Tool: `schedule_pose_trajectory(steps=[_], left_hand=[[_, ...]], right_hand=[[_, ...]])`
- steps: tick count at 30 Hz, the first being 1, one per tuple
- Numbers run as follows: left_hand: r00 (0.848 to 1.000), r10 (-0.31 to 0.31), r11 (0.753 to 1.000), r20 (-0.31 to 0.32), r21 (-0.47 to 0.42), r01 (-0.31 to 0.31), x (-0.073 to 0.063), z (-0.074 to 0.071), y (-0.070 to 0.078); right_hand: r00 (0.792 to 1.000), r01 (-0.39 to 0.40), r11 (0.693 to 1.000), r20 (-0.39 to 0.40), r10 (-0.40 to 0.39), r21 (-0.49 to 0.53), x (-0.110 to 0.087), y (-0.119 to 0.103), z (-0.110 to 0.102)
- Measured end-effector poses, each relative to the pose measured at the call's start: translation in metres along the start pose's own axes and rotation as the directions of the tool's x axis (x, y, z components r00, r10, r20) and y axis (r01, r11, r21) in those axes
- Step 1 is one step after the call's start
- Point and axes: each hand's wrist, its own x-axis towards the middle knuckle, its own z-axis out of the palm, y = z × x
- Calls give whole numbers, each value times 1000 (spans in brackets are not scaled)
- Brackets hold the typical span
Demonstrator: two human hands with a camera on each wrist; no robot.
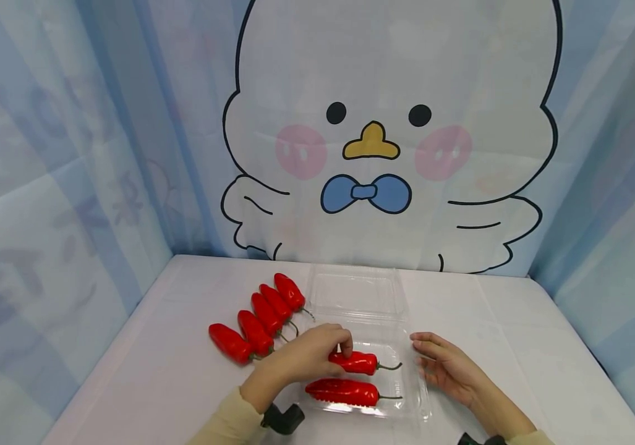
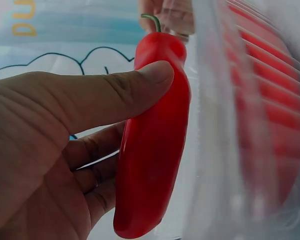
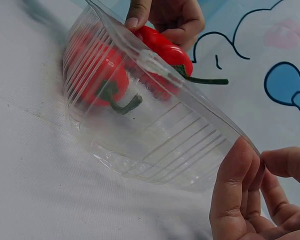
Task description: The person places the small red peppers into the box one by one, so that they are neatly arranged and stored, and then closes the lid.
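Within the tray's rim (image 3: 212,109), one pepper (image 1: 344,392) leaves room.

**Soft, Even Light; Blur Up Close**

Diffuse light fills the head view, leaving white glints on the glossy red peppers (image 1: 342,390) and a faint sheen on the clear container (image 1: 375,337). The left-wrist view runs dimmer, its plastic wall (image 2: 215,130) smeared at 3 o'clock. In the right-wrist view, shadow softly darkens the tablecloth (image 3: 35,165) toward 10 o'clock.

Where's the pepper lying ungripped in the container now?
In the head view, the lying pepper is at lower centre, in the near part of the clear container, on the near side of the held pepper in the left hand.
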Motion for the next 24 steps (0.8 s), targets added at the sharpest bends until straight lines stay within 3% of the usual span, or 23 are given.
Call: schedule_pose_trajectory(steps=[9,14,24], left_hand=[[1000,1,999,31,42,-2,8,12,-7],[999,-10,1000,47,18,9,8,16,-11],[1000,10,998,28,58,-11,7,19,-14]], right_hand=[[1000,-3,1000,-8,3,7,0,1,0],[1000,-1,1000,-4,1,-1,0,1,-1],[1000,8,1000,13,-8,-22,1,1,-2]])
